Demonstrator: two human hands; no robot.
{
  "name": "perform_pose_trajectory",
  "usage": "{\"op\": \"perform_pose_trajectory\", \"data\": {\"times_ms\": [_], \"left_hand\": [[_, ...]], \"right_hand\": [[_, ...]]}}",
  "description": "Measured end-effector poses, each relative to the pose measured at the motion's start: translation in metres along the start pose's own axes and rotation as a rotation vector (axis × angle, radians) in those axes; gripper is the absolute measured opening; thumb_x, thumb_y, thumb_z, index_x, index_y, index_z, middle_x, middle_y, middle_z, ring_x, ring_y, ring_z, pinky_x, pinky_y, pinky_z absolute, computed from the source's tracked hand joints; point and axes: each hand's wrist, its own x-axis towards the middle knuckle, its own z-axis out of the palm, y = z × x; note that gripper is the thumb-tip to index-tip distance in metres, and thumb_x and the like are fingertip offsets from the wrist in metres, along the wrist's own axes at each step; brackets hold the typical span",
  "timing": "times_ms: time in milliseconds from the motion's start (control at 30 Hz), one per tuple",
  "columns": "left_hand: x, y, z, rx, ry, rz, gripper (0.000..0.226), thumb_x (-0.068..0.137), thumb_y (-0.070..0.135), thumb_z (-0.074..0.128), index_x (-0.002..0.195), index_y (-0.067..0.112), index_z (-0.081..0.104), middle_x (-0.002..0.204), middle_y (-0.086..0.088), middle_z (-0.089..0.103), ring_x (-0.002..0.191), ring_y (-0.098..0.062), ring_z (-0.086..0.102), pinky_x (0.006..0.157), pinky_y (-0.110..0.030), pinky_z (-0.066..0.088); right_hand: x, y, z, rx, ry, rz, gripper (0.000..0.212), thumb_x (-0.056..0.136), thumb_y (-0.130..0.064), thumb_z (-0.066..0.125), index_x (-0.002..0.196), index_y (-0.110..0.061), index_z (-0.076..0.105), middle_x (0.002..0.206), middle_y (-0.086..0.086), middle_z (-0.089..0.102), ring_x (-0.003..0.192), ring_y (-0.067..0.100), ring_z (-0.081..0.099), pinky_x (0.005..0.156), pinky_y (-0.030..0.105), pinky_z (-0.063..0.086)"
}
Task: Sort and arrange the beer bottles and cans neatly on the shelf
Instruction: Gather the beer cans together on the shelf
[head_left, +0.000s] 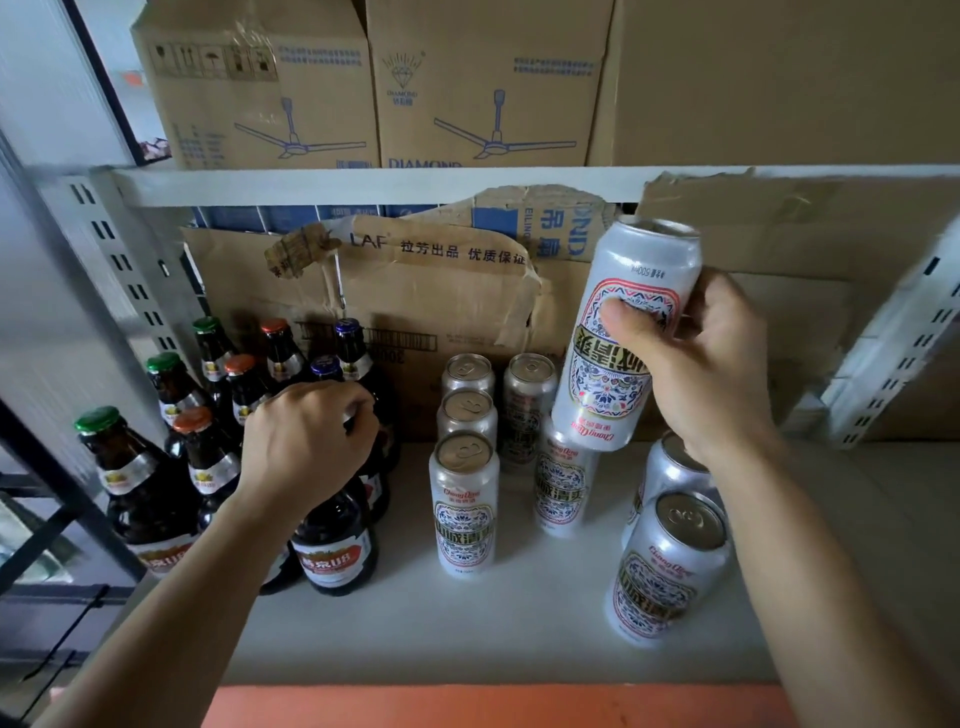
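**Inverted can held over the can rows, one bottle gripped at the neck**

The right hand (711, 364) was wrapped round a tall silver aluminium beer can (623, 338) with a red-and-blue patterned label. It held the can in the air above the second column of standing silver cans (464, 512) on the white shelf board (519, 623). The can's long axis was near upright, its upper end leaning right. Its print read upside down, so the base faced up and the pull-tab end faced down. To do this well, it probably needed turning over before being set down in line, label forward, without knocking its neighbours. The left hand (306, 441), well apart, was curled over the neck of a brown glass beer bottle (332, 551) at the front of the bottle group.
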Motion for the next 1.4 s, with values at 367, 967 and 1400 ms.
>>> {"op": "perform_pose_trajectory", "data": {"times_ms": [367,967,1400], "left_hand": [[-0.003,-0.003,-0.005,-0.232,0.062,0.044,0.010,0.083,0.003,0.066,0.084,0.008,0.075,0.079,-0.005,0.073,0.075,-0.024,0.067,0.063,-0.028,0.050],[-0.062,-0.029,-0.038,-0.390,0.170,-0.036,0.020,0.082,-0.003,0.060,0.098,0.001,0.071,0.108,-0.003,0.066,0.103,-0.003,0.058,0.091,-0.005,0.041],[-0.090,-0.064,-0.040,-0.390,0.045,-0.134,0.022,0.082,-0.009,0.064,0.098,0.004,0.073,0.095,0.008,0.067,0.089,-0.002,0.063,0.081,-0.008,0.050]], "right_hand": [[-0.028,-0.005,0.006,0.200,-0.146,0.316,0.026,0.065,-0.027,0.083,0.079,-0.007,0.073,0.076,0.010,0.076,0.069,0.022,0.073,0.063,0.032,0.058],[-0.100,0.014,0.089,0.155,-0.518,0.414,0.023,0.063,-0.028,0.079,0.083,-0.016,0.077,0.084,0.007,0.077,0.080,0.023,0.075,0.075,0.037,0.057],[-0.132,0.035,0.127,-0.227,-0.536,0.266,0.062,0.044,-0.047,0.082,0.097,-0.026,0.058,0.087,-0.012,0.069,0.078,-0.005,0.063,0.068,0.019,0.048]]}}
